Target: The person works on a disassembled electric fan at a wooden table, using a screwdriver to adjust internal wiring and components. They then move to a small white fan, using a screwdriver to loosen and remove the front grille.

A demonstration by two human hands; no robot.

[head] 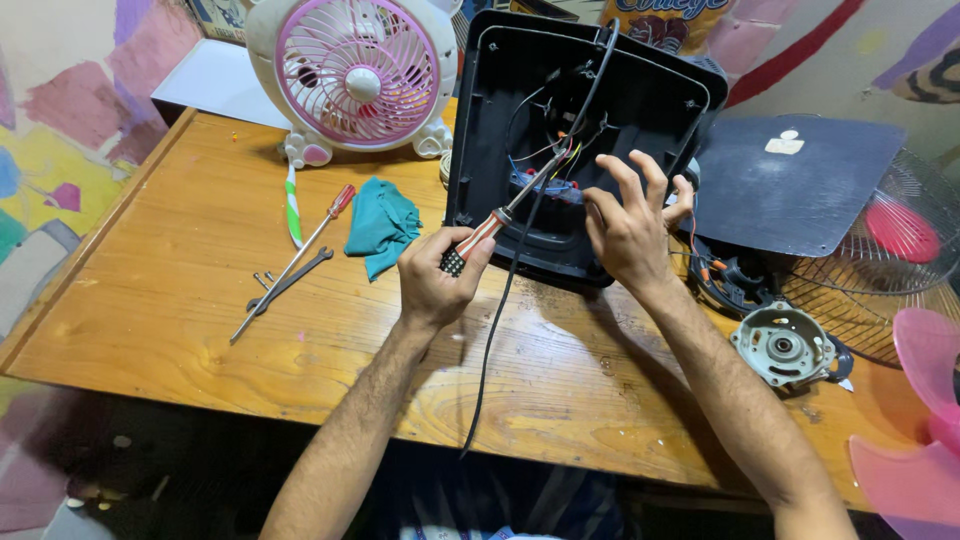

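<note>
Two bare hands work at a black fan housing [520, 110] that stands tilted on the wooden table [200, 330], its open back showing coloured wires. The left hand [432, 280] is clenched around a red-striped screwdriver [490, 228] whose tip reaches into the housing's lower part, just beside a black cable [500, 330]. The right hand [630, 225] has its fingers spread and pressed on the housing's lower edge, grasping nothing.

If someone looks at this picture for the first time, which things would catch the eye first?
Probably the open black fan base standing at the middle of the wooden table, with coloured wires inside. The left hand holds a red-handled screwdriver into it, and the right hand rests on its lower edge. Behind, at the left, stands a small pink and white fan.
</note>
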